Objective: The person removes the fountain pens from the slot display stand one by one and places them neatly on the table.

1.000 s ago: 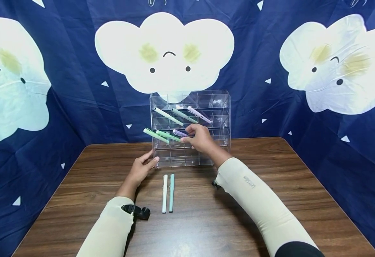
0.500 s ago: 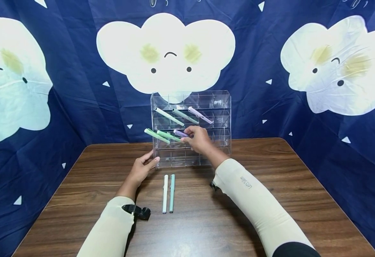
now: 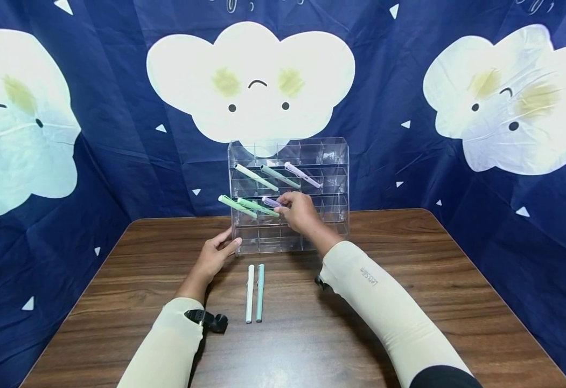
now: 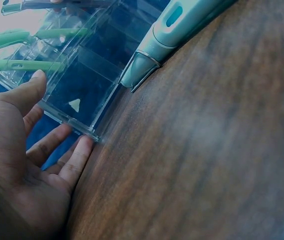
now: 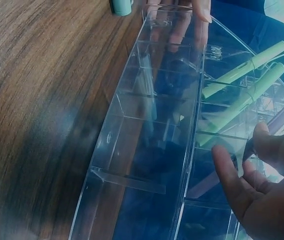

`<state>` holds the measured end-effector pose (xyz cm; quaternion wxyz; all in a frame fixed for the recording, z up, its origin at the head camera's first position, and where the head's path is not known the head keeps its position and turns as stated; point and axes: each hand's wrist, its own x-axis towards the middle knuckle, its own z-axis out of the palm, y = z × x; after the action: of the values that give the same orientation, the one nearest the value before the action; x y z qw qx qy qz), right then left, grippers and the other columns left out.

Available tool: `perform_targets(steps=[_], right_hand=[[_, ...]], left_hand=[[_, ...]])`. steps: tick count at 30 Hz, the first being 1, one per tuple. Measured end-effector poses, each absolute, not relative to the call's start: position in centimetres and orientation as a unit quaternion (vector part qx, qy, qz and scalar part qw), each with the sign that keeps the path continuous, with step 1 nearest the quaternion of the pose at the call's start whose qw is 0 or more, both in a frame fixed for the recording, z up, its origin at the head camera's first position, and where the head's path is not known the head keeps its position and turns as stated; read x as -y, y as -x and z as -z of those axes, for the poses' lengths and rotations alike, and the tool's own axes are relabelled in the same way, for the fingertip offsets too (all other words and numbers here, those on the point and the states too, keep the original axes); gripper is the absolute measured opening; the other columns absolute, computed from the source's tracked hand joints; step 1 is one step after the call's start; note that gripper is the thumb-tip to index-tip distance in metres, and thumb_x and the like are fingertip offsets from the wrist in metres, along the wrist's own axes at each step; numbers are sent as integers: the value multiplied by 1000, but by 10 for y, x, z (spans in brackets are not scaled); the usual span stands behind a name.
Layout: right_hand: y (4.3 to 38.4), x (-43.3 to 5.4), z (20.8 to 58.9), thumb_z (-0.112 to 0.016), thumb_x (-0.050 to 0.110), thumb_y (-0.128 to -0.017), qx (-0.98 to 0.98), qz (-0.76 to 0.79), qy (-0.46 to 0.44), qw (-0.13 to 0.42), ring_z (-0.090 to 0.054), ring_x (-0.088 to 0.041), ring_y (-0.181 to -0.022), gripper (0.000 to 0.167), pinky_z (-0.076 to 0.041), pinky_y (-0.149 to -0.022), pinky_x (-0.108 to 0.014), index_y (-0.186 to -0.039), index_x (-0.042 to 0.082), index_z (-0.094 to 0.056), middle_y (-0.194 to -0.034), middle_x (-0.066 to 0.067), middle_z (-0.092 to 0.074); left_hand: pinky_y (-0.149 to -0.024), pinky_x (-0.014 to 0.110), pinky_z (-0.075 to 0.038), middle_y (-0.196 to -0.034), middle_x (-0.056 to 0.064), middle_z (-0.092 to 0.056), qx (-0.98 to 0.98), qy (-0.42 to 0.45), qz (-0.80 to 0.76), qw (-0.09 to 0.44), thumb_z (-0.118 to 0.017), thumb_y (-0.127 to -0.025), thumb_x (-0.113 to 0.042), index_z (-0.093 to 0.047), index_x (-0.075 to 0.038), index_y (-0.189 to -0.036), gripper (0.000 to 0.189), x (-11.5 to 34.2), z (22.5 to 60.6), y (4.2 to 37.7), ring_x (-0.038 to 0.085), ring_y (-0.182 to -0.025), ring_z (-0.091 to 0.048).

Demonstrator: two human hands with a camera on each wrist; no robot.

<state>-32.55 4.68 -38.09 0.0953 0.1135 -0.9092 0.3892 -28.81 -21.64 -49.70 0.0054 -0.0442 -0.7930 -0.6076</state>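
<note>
A transparent multi-compartment pen rack (image 3: 336,186) stands upright at the back of the table. My left hand (image 3: 215,256) holds its lower left side, thumb at the front edge and fingers reaching behind. My right hand (image 3: 299,210) pinches a purple pen (image 3: 269,201) between thumb and fingers, its lower part inside a compartment; in the right wrist view the pen (image 5: 281,118) slants past my thumb. Left of it, two green pens (image 3: 236,206) lean in the same row. One row up are a pale green pen (image 3: 256,177), a grey-green pen (image 3: 279,175) and a lilac pen (image 3: 303,174).
A white pen (image 3: 250,293) and a teal pen (image 3: 260,293) lie side by side on the wooden table (image 3: 360,334) in front of the rack. A dark blue curtain (image 3: 379,140) with cloud faces hangs behind and on both sides.
My right forearm has shifted slightly to the left, while the hand stays at the purple pen. The left hand keeps its place on the rack.
</note>
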Motion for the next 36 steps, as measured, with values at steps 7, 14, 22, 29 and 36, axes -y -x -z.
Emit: perform_targets(steps=[7,14,22,29,36], right_hand=[[325,-47,383,-82,19,-99,898,-411,-112,110,-68,-13,-81,17,-58,-68,-23,-113,8,-84,-105,-8,-83],[325,-49,381,-82,16,-99,883,-438,-118,124,-64,-12,-67,18,-58,-56,-23,-114,8,-85,-103,-11,-83],[320,-51,374,-82,14,-99,866,-459,-132,147,-70,-18,-73,17,-61,-57,-26,-114,7,-85,-111,-14,-79],[316,-51,367,-82,11,-98,839,-483,-173,179,-73,-30,-102,18,-70,-69,-39,-114,4,-84,-116,-15,-76],[311,-53,359,-80,8,-99,811,-515,-200,190,-74,-34,-103,20,-70,-63,-40,-118,2,-82,-119,-17,-75]], left_hand=[[-112,38,-60,-164,25,-52,789,43,613,0,-71,-109,-32,-43,-17,-168,67,219,497,288,42,-146,-59],[-110,31,-61,-165,26,-51,790,44,612,-5,-70,-109,-31,-41,-17,-169,68,218,496,285,42,-147,-58],[-110,28,-60,-167,25,-50,797,44,603,-3,-70,-110,-33,-40,-17,-170,69,220,498,286,42,-148,-57],[-111,32,-60,-166,26,-50,796,45,603,-3,-70,-110,-33,-40,-16,-169,69,221,499,286,43,-147,-57],[-108,25,-60,-167,24,-50,796,46,604,-2,-71,-109,-35,-41,-17,-169,70,220,498,288,41,-148,-57]])
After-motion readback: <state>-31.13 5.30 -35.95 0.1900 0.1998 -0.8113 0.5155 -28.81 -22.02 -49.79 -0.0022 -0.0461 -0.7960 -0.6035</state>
